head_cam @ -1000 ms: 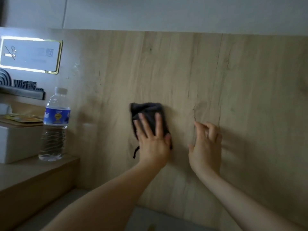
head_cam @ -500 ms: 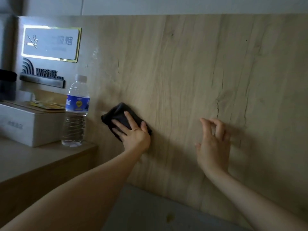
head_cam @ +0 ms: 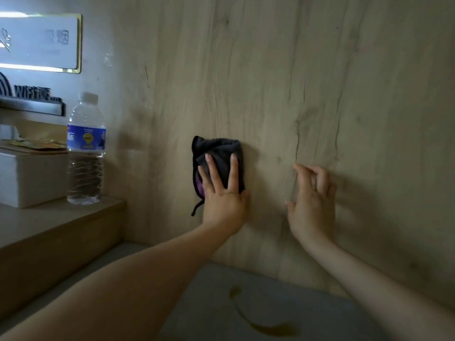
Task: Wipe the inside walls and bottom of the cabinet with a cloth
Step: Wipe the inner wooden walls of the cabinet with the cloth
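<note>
Left hand (head_cam: 222,195) flat, fingers straight, presses dark cloth (head_cam: 219,153) against wooden back wall (head_cam: 270,82); right hand (head_cam: 312,203) loosely curled, empty, beside it.

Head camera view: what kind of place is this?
Probably a hotel room or similar guest lodging, hard to be sure. A no-smoking plaque and a WiFi sign hang above a shelf holding a water bottle, beside a wood-grain wall panel.

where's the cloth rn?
Head view, centre: the dark cloth is pressed flat on the wood back wall under the left hand, right of the water bottle.
</note>
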Motion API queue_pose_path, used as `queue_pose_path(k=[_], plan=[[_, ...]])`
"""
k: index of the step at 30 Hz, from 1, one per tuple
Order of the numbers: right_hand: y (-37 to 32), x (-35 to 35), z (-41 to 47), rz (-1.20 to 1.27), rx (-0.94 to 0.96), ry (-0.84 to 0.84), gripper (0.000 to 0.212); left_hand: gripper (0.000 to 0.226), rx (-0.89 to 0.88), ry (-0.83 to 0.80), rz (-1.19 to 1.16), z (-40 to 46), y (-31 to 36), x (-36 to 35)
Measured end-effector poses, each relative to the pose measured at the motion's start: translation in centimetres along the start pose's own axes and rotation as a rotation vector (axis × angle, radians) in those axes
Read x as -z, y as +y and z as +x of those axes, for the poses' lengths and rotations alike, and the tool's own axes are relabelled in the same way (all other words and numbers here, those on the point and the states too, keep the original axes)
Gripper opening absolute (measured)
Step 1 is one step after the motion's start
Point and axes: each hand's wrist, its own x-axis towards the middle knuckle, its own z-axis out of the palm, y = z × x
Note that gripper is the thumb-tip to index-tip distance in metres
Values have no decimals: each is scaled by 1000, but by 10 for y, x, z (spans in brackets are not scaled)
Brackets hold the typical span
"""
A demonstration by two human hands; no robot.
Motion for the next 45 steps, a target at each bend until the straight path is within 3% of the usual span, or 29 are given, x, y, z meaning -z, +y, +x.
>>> queue_pose_path(k=[4, 7, 11, 14, 18, 22, 27, 30, 36, 38, 45], plan=[[3, 15, -5, 137, -135, -33, 57, 86, -332, -148, 126, -20, 46, -32], [11, 26, -5, 226, -181, -27, 47, 75, -347, -195, 140, -19, 46, -31], [-4, 27, -6, 324, -24, 36, 29, 63, -423, -224, 42, -17, 34, -11], [-22, 9, -6, 268, 9, -10, 38, 54, -454, -162, -129, -17, 17, 10], [-31, -18, -12, 137, 27, -16, 63, 45, -385, -54, -100, -23, -20, 38], [-1, -22, -31, -44, 201, -114, 78, 50, -294, -130, 56, -34, -52, 47], [35, 0, -47, -166, 157, -122, 77, 59, -266, -176, 162, -39, -78, 55], [1, -16, -39, -251, 123, -140, 76, 60, -231, -160, 220, -39, -101, 62], [-113, -80, -17, -243, 439, -320, 66, 53, -98, -167, 301, -48, -156, 83], [-142, -96, -18, -225, 524, -304, 62, 52, -33, -208, 344, -53, -170, 88], [-210, -123, -17, -293, 756, -467, 54, 31, 107, -309, 517, -68, -187, 89]])
